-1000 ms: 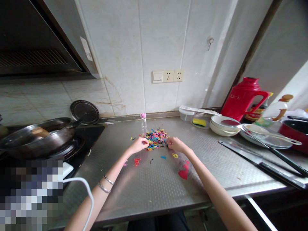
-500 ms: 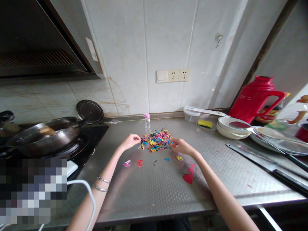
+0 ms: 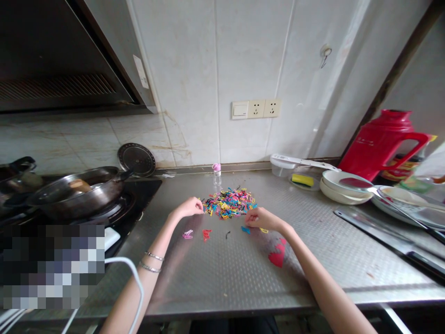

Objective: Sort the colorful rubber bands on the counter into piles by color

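A heap of small coloured rubber bands [image 3: 229, 208] lies on the steel counter [image 3: 225, 273]. My left hand [image 3: 189, 207] is pinched at the heap's left edge, holding something too small to name. My right hand [image 3: 262, 219] rests closed at the heap's right front edge, over loose blue and yellow bands [image 3: 246, 229]. Little sorted groups lie in front: pink bands [image 3: 187, 234], red bands [image 3: 206, 234] and one dark band [image 3: 227, 234]. A small clear bottle with a pink cap [image 3: 217, 174] stands behind the heap.
A wok [image 3: 76, 195] sits on the stove at left, with a round lid [image 3: 136, 160] leaning on the wall. Bowls [image 3: 339, 185], a sponge [image 3: 301, 180], a red thermos [image 3: 380, 141] and a long knife [image 3: 385, 239] crowd the right. A red reflection [image 3: 277, 256] shows on the counter.
My left hand drew out to the heap's left edge. My right hand slid toward me to the loose bands in front. The view shifted left.
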The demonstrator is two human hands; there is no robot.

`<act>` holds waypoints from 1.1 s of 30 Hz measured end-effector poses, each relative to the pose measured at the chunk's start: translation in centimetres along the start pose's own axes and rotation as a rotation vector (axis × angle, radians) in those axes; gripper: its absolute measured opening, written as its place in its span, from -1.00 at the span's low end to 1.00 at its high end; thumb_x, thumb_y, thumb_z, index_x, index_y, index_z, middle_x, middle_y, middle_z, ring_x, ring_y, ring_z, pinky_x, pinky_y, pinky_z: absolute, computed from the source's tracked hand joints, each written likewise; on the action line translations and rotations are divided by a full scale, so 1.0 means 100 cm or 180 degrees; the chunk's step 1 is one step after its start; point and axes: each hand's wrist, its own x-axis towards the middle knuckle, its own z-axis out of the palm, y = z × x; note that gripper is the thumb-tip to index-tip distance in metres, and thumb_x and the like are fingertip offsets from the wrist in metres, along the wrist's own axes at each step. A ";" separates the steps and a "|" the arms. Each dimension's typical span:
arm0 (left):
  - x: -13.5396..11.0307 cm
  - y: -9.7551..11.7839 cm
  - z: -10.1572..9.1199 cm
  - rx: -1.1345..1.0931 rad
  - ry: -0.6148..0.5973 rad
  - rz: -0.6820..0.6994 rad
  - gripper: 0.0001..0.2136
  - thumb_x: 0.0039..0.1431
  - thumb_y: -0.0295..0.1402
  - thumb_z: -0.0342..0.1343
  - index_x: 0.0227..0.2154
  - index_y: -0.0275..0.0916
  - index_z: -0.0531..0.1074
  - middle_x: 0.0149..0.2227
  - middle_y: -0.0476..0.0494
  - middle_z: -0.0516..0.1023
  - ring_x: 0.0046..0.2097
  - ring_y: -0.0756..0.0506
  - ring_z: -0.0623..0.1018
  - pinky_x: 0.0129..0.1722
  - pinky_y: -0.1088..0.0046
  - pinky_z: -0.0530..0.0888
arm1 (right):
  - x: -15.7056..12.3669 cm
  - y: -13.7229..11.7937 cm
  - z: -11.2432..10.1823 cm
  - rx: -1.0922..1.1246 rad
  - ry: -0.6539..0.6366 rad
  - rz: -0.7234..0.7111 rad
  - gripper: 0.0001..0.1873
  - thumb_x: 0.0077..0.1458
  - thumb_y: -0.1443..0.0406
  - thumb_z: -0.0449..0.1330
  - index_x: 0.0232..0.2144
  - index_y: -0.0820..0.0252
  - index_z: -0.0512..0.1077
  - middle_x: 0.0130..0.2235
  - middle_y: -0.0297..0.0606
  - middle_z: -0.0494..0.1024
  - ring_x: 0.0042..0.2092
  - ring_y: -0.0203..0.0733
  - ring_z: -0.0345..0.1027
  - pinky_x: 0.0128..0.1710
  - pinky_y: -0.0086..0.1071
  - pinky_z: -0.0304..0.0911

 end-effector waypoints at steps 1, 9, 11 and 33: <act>-0.001 0.001 0.001 0.0022 -0.0079 -0.0047 -0.77 -0.18 -0.28 0.08 -0.49 -0.35 0.47 -0.54 -0.09 0.48 -0.49 -0.01 0.40 -0.50 0.56 0.25 | 0.000 0.002 0.000 -0.0003 0.0042 0.0006 -0.83 -0.18 0.35 0.07 -0.51 0.28 0.43 -0.52 -0.31 0.47 -0.47 -0.34 0.29 -0.47 -0.53 0.17; -0.002 0.003 0.005 0.0155 -0.0112 -0.0161 -0.77 -0.17 -0.27 0.09 -0.47 -0.34 0.45 -0.57 -0.05 0.44 -0.53 0.02 0.37 -0.54 0.57 0.21 | 0.002 0.013 0.000 -0.0282 0.0301 0.0087 -0.83 -0.16 0.35 0.04 -0.51 0.28 0.43 -0.55 -0.34 0.44 -0.49 -0.35 0.25 -0.49 -0.53 0.14; -0.002 0.003 0.006 0.0155 -0.0080 -0.0162 -0.77 -0.16 -0.27 0.08 -0.47 -0.34 0.45 -0.57 -0.05 0.44 -0.53 0.01 0.37 -0.53 0.57 0.21 | 0.002 0.015 0.000 -0.0315 0.0347 0.0079 -0.83 -0.16 0.36 0.04 -0.51 0.27 0.43 -0.55 -0.34 0.44 -0.49 -0.35 0.25 -0.48 -0.53 0.14; -0.003 0.011 0.010 -0.0033 -0.0020 -0.0054 -0.82 -0.14 -0.33 0.07 -0.50 -0.35 0.46 -0.57 -0.05 0.42 -0.52 0.02 0.35 -0.51 0.57 0.23 | 0.000 0.024 -0.005 -0.0364 0.0663 0.0091 -0.80 -0.16 0.38 0.00 -0.47 0.27 0.41 -0.55 -0.37 0.40 -0.51 -0.38 0.20 -0.50 -0.55 0.09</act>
